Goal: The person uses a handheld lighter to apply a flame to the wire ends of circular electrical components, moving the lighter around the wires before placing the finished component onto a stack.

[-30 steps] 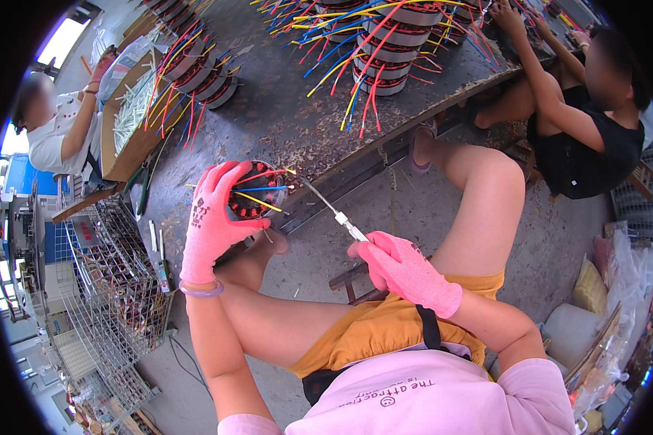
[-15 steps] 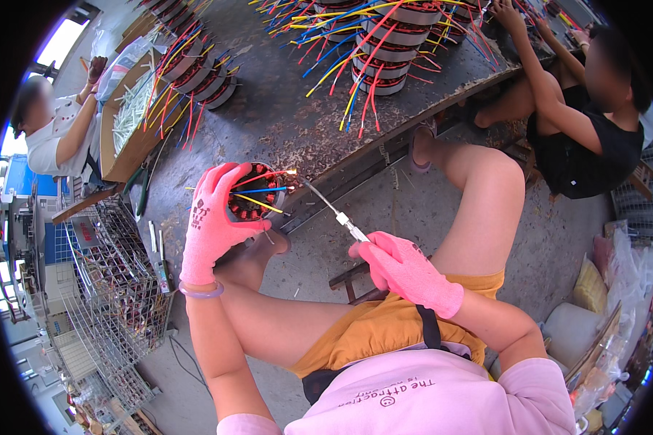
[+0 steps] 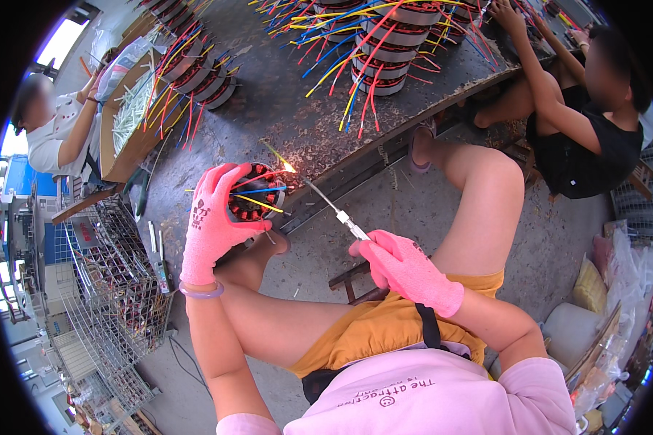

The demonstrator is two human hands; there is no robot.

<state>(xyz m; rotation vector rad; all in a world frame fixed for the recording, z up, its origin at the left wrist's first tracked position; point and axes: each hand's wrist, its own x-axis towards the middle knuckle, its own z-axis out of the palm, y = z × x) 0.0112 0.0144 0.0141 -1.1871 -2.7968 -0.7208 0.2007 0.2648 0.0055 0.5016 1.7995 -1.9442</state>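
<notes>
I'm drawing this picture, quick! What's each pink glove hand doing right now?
Left hand: curled closed, holding the wire-wound ring.
Right hand: closed, holding the torch-like tool with its thin metal tube.

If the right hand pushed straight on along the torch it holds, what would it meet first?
The torch leading the right hand would likely first meet the flame-lit end of the red wire from the stator in the left hand. Depth is unclear, so the tip could pass beside it.

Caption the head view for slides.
Gloved left hand grips a stator; right hand holds a torch-like tool, flame at the end of a red lead.
</notes>
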